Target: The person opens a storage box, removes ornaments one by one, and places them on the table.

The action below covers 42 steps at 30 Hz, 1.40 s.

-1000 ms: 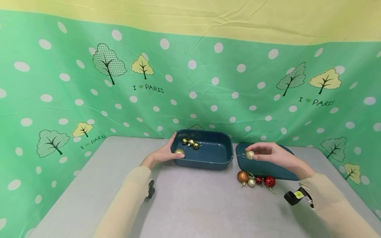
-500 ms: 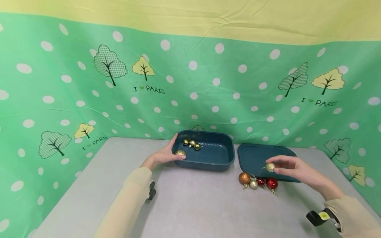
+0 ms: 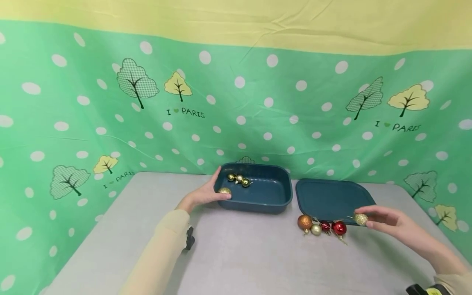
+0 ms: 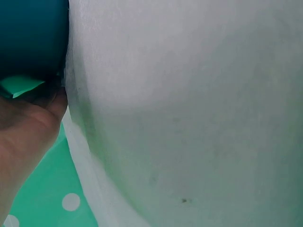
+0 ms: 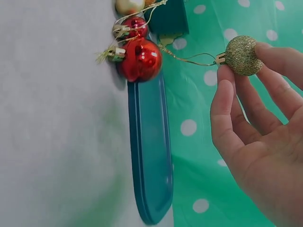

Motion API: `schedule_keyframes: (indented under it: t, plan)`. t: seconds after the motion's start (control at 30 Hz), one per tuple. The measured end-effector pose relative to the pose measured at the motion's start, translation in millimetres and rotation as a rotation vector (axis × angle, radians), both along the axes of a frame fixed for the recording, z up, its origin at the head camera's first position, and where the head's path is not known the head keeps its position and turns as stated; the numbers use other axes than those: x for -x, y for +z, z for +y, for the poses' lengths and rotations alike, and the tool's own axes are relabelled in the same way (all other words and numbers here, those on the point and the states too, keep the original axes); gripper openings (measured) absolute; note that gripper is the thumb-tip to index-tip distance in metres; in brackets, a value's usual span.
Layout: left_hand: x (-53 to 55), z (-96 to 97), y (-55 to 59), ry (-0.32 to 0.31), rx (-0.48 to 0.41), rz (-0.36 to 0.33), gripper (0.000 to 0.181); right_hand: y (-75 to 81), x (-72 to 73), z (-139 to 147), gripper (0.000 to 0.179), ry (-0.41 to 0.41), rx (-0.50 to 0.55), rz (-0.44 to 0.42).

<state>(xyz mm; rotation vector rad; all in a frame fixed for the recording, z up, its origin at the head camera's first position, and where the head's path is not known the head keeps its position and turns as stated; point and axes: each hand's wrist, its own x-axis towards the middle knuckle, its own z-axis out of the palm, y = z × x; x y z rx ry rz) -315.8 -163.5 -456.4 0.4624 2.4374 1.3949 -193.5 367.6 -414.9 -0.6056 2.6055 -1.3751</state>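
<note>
My left hand (image 3: 203,194) holds the left end of a dark blue plastic box (image 3: 258,207), thumb at the front rim; its fingers are partly hidden. Inside the box, a glittery gold Christmas bauble (image 3: 224,191) lies near that thumb, with several small shiny gold baubles (image 3: 239,178) farther back. My right hand (image 3: 392,223) pinches another glittery gold bauble (image 5: 242,56) between thumb and fingers, its cap and string pointing left in the head view. This bauble is at the front right of the blue lid (image 3: 333,200), right of the baubles lined along the lid's front edge.
Along the lid's front edge lie a copper-orange bauble (image 3: 305,222), a pale gold one (image 3: 316,229), a small red one (image 3: 325,227) and a larger red one (image 3: 339,228). A green dotted curtain (image 3: 250,102) hangs behind the grey table (image 3: 250,254).
My right hand has carried the glittery gold bauble from beside the box's right end rightward and toward me, past the lid's middle. My left hand stays at the box.
</note>
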Motion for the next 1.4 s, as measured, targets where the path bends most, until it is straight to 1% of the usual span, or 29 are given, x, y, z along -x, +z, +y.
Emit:
schedule_keyframes:
  t: [0.13, 0.27, 0.37, 0.5, 0.6, 0.7, 0.83, 0.97, 1.07, 1.13, 1.27, 1.4]
  plan:
    - [-4.2, -3.8, -0.9, 0.005, 0.02, 0.01, 0.114, -5.3, -10.0, 4, 0.034, -0.023, -0.005, -0.049]
    - [-7.6, -6.4, -3.3, -0.004, 0.023, 0.004, 0.113, -11.6, -18.2, 10, 0.035, -0.018, 0.013, -0.095]
    - [-9.2, -6.8, -4.6, -0.013, 0.014, 0.002, 0.114, -14.4, -21.7, 15, 0.035, -0.016, 0.016, -0.112]
    - [-10.2, -6.8, -4.2, -0.005, -0.009, -0.002, 0.115, -15.5, -22.6, 19, 0.036, -0.011, 0.001, -0.128]
    - [-10.0, -7.1, -3.3, 0.004, -0.02, -0.001, 0.115, -16.1, -21.4, 17, 0.036, -0.005, 0.001, -0.128]
    - [-8.8, -6.5, -3.3, -0.002, -0.014, 0.005, 0.115, -19.7, -18.9, 13, 0.035, 0.012, 0.0, -0.113]
    - [-6.3, -4.0, -4.0, -0.01, -0.009, 0.013, 0.116, -29.1, -14.1, 7, 0.033, 0.044, -0.009, -0.082]
    - [-4.4, -2.2, -3.1, -0.005, -0.011, 0.009, 0.115, -38.8, -8.1, 4, 0.031, 0.065, -0.012, -0.046]
    - [-3.1, -1.9, -2.0, -0.004, -0.017, 0.001, 0.115, -43.7, -3.7, 3, 0.03, 0.073, 0.0, -0.017]
    - [-2.3, -1.8, -1.3, -0.003, -0.016, -0.002, 0.115, -45.9, -1.1, 3, 0.03, 0.093, 0.013, -0.007]
    - [-1.7, -0.8, 0.3, -0.004, -0.013, -0.004, 0.114, -49.0, 2.2, 3, 0.03, 0.13, 0.04, -0.022]
    - [-0.2, 1.0, 0.4, -0.007, -0.018, -0.004, 0.113, -52.3, 2.1, 3, 0.03, 0.139, 0.036, 0.002]
